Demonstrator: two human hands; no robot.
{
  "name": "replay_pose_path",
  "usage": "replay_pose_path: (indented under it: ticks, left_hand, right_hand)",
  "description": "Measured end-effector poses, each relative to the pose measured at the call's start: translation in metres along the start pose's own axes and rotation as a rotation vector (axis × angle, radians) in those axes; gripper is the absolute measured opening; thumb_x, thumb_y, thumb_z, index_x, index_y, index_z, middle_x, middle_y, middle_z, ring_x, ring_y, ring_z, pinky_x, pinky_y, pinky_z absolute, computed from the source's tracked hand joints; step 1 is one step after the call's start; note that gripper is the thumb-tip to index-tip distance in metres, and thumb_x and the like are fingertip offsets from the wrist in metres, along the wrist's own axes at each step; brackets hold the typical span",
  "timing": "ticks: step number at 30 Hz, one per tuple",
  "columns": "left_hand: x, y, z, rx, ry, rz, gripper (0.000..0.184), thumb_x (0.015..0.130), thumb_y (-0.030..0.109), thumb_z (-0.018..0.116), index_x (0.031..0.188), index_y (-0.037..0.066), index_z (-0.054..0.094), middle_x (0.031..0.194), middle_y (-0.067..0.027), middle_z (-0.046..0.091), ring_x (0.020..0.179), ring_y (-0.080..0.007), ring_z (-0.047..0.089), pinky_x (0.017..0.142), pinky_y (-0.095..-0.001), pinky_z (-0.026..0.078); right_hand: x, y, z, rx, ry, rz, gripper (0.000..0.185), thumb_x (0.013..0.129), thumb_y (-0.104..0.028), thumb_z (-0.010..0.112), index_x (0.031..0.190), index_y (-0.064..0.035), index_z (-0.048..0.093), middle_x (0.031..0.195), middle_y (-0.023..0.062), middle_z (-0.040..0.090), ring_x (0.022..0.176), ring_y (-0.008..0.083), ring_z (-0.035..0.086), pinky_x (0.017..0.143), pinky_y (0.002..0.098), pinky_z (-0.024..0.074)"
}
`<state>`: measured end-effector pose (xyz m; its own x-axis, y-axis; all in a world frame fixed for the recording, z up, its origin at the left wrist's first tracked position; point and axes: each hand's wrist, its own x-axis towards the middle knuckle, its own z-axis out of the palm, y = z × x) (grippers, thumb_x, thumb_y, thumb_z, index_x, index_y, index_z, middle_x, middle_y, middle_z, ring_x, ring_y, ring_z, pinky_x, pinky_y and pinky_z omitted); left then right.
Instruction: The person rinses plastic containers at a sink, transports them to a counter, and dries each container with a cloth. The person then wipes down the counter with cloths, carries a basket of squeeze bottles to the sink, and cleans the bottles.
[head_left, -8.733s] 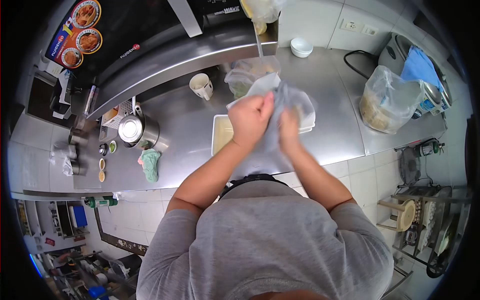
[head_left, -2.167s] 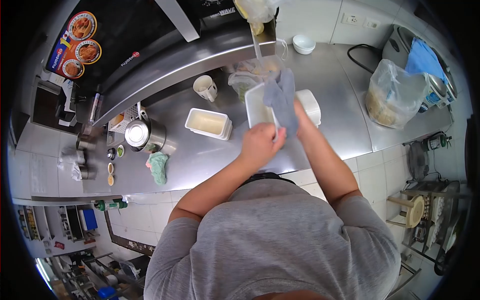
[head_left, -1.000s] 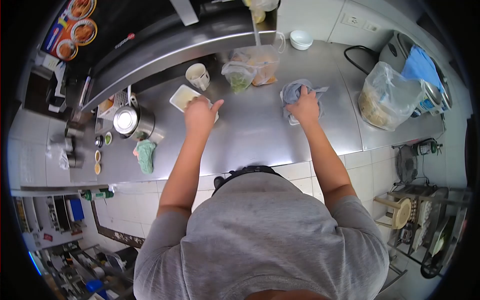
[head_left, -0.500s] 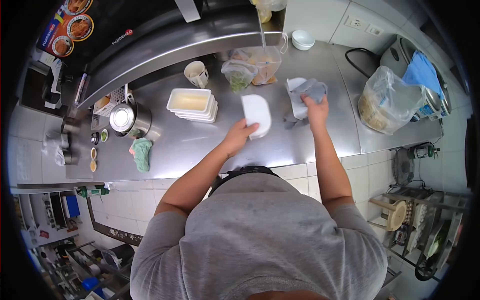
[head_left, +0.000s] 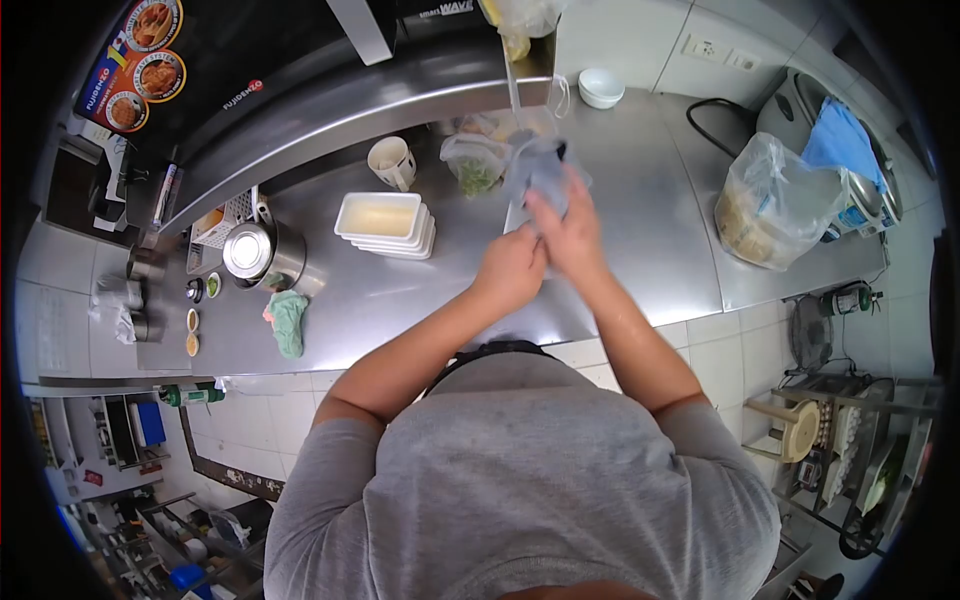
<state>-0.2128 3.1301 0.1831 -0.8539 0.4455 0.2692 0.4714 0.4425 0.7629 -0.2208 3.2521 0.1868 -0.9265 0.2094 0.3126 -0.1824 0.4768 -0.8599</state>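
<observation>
My two hands meet over the steel counter in front of me. My left hand (head_left: 512, 268) is closed, gripping a white plastic tub or lid (head_left: 515, 216) that is mostly hidden behind the fingers and cloth. My right hand (head_left: 570, 230) presses a grey cloth (head_left: 535, 170) against that white piece, its fingers blurred by motion. To the left stands a stack of white rectangular tubs (head_left: 382, 222), the top one holding something pale yellow. Just beyond the hands lies a clear bag of green leaves (head_left: 474, 170).
A mug (head_left: 391, 163) stands behind the tubs. Farther left are a lidded steel pot (head_left: 262, 252) and a green cloth (head_left: 289, 322). White bowls (head_left: 601, 88) sit at the back; a filled plastic bag (head_left: 765, 205) stands at right. A steel shelf edge (head_left: 400, 118) overhangs the counter's back.
My right hand has moved left with the grey cloth, onto the white piece in my left hand. The white piece beneath the cloth at right no longer shows there.
</observation>
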Motion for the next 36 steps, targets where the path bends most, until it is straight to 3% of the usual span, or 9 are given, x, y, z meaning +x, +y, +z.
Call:
replay_pose_path:
  ticks: [5,10,14,17,23,25,28,32,36]
  left_hand:
    - [-0.006,0.027,-0.001,0.061,0.002,-0.018,0.019,0.087,0.016,0.049,0.079,-0.001,0.046,0.065,-0.0236,0.056,0.062,-0.0441,0.055,0.057,-0.0479,0.044]
    - [0.013,-0.003,0.009,-0.101,0.357,-0.172,0.02,0.089,0.015,0.048,0.078,0.0,0.046,0.064,-0.0228,0.055,0.059,-0.0396,0.055,0.055,-0.0424,0.044]
    - [0.005,-0.003,0.01,-0.462,0.308,-0.218,0.021,0.094,0.019,0.045,0.088,0.0,0.052,0.073,-0.0132,0.06,0.067,-0.0221,0.058,0.063,-0.0342,0.046]
    - [0.004,0.016,0.006,-0.85,0.229,-0.268,0.027,0.096,0.024,0.044,0.101,0.0,0.055,0.087,-0.0055,0.062,0.078,-0.011,0.056,0.072,-0.0282,0.046]
    - [0.023,-0.005,0.004,-1.026,0.382,-0.23,0.034,0.097,0.03,0.044,0.108,-0.001,0.055,0.097,-0.0049,0.061,0.087,-0.0106,0.056,0.08,-0.0259,0.045]
    - [0.015,-0.026,0.013,-0.796,0.414,-0.26,0.035,0.097,0.031,0.041,0.109,0.0,0.054,0.098,-0.0056,0.061,0.088,-0.0121,0.057,0.081,-0.0271,0.045]
    - [0.01,-0.028,0.029,-1.236,0.63,-0.436,0.038,0.098,0.033,0.035,0.11,0.0,0.052,0.098,-0.007,0.061,0.087,-0.0155,0.059,0.08,-0.03,0.047]
    - [0.01,-0.018,0.015,-1.323,0.474,-0.632,0.04,0.099,0.033,0.03,0.11,0.002,0.052,0.099,-0.0092,0.061,0.085,-0.0205,0.062,0.075,-0.033,0.05]
    - [0.009,-0.029,0.005,-1.257,0.042,-0.772,0.037,0.098,0.035,0.036,0.116,0.006,0.049,0.103,-0.0057,0.06,0.092,-0.0182,0.06,0.075,-0.0299,0.049]
  right_hand:
    - [0.045,0.019,-0.019,0.535,-0.211,0.68,0.066,0.081,-0.045,0.06,0.121,0.0058,0.047,0.107,0.0224,0.06,0.097,0.0398,0.058,0.083,0.0397,0.0454]
    - [-0.028,0.014,0.038,0.31,0.19,0.099,0.064,0.081,-0.041,0.063,0.122,0.0043,0.046,0.109,0.0159,0.06,0.1,0.0323,0.059,0.086,0.0387,0.0449]
    - [-0.005,-0.001,0.002,0.562,-0.078,0.472,0.055,0.085,-0.038,0.06,0.122,0.0017,0.048,0.117,0.0155,0.057,0.107,0.0294,0.056,0.093,0.0383,0.0415]
    - [0.038,0.012,-0.04,1.32,-0.415,0.792,0.052,0.087,-0.036,0.057,0.123,0.0003,0.047,0.123,0.016,0.053,0.113,0.0254,0.051,0.099,0.0376,0.0377]
    - [0.0,-0.007,-0.004,1.286,-0.178,0.631,0.055,0.089,-0.042,0.052,0.127,-0.0014,0.045,0.125,0.0128,0.052,0.115,0.0226,0.049,0.102,0.0363,0.0353]
    - [-0.011,-0.008,0.001,0.975,-0.178,0.517,0.059,0.091,-0.041,0.051,0.133,-0.0015,0.037,0.133,0.0125,0.044,0.122,0.022,0.041,0.103,0.034,0.0312]
    - [-0.029,-0.019,0.022,0.511,-0.115,0.145,0.069,0.089,-0.041,0.055,0.138,-0.0001,0.028,0.137,0.0119,0.036,0.127,0.0219,0.033,0.104,0.0324,0.0268]
    - [-0.008,0.019,0.018,0.797,0.005,0.767,0.071,0.079,-0.032,0.071,0.13,0.002,0.033,0.129,0.0185,0.042,0.119,0.0246,0.042,0.099,0.0377,0.0345]
    - [-0.008,0.003,-0.01,0.966,-0.02,0.572,0.051,0.083,-0.021,0.066,0.12,0.0057,0.044,0.114,0.0141,0.057,0.101,0.0213,0.056,0.089,0.0327,0.043]
